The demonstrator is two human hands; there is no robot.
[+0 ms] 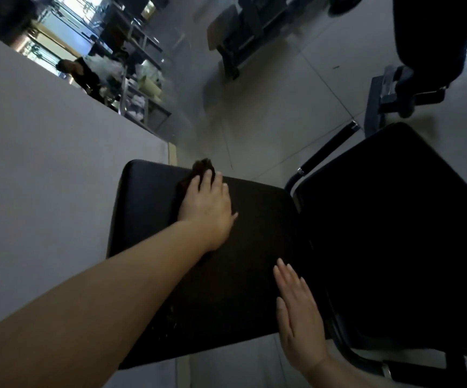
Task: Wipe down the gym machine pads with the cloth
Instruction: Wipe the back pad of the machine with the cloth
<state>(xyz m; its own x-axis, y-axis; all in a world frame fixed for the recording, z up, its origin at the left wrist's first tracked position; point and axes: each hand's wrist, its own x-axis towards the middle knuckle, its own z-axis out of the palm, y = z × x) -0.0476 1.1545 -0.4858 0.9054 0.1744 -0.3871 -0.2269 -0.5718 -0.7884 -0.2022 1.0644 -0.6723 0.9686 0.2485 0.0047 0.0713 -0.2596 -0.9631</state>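
left hand (208, 208) lies flat, fingers extended, pressing the dark cloth (198, 170) onto the pad (240, 275) at its far edge — even wiping pressure. right hand (296, 312), fingers straight, holding nothing, rests on the near right edge — likely steadying it.

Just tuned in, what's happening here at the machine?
A person is wiping a black gym pad. The left hand lies flat on a dark cloth, pressing it against the pad near its far edge. The right hand rests open with straight fingers on the pad's right side, near the gap to a second black pad, which neither hand touches.
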